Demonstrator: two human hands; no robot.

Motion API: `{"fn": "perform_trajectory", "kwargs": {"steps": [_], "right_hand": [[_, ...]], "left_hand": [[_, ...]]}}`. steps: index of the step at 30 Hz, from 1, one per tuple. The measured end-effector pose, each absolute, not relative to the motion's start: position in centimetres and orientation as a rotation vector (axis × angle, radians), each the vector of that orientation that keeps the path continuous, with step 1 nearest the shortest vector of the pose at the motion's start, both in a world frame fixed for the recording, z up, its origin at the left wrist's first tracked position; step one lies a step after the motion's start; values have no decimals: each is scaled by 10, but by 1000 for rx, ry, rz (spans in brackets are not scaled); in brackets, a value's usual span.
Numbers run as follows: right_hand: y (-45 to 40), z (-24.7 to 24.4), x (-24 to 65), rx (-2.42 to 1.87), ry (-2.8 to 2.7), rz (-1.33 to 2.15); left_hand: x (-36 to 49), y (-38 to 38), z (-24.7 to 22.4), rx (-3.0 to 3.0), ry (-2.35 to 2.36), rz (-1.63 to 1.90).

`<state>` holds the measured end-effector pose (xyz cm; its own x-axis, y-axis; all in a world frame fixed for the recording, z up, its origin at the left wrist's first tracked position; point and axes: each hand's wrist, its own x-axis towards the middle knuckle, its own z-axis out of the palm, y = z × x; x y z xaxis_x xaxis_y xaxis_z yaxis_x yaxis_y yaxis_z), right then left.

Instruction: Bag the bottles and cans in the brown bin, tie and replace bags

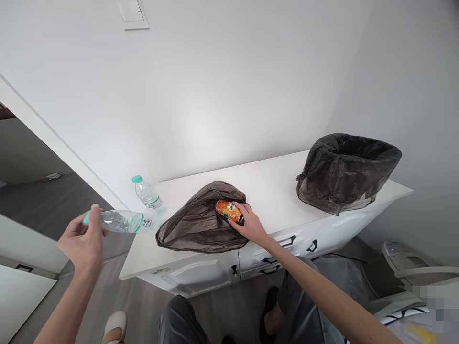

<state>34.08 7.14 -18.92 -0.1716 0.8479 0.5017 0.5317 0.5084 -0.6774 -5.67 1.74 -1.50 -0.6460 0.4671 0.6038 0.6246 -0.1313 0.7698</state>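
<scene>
My left hand [86, 234] pinches a clear plastic bottle [120, 221] by its green-capped neck, out past the left end of the white cabinet top. The bottle lies nearly level, its base toward the cabinet. Behind it a second clear bottle [146, 193] with a green cap stands on the cabinet. An orange soda can [229, 210] is in the grip of my right hand [250, 223]. The can lies tilted at the mouth of a dark, see-through garbage bag [193, 234], which rests slumped on the cabinet top. Whether the can touches the bag's bottom is hidden.
On the cabinet's right end a black garbage bag [333, 184] stands with its mouth spread wide. The white cabinet top [272, 181] runs along the wall, with black-handled drawers below. A light switch [132, 12] is above, a doorway at left. A person's shoe [115, 325] shows below.
</scene>
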Motion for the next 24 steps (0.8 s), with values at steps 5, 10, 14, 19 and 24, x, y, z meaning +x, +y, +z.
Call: {"fn": "perform_trajectory", "kwargs": {"steps": [5, 10, 14, 19, 24], "right_hand": [[70, -188, 340, -1162, -1834, 438], [71, -188, 340, -1165, -1838, 457], [72, -189, 339, -1160, -1835, 461], [71, -190, 339, -1151, -1844, 456], [71, -191, 338, -1175, -1857, 451]], "left_hand": [[-43, 22, -10, -1266, -2088, -1880], [-28, 28, -9, -1329, -2113, -1811], [-13, 26, -10, -1464, -2146, -1594], [-12, 31, -18, -1610, -2116, -1381], [-32, 45, -25, -1626, -2027, -1274]]}}
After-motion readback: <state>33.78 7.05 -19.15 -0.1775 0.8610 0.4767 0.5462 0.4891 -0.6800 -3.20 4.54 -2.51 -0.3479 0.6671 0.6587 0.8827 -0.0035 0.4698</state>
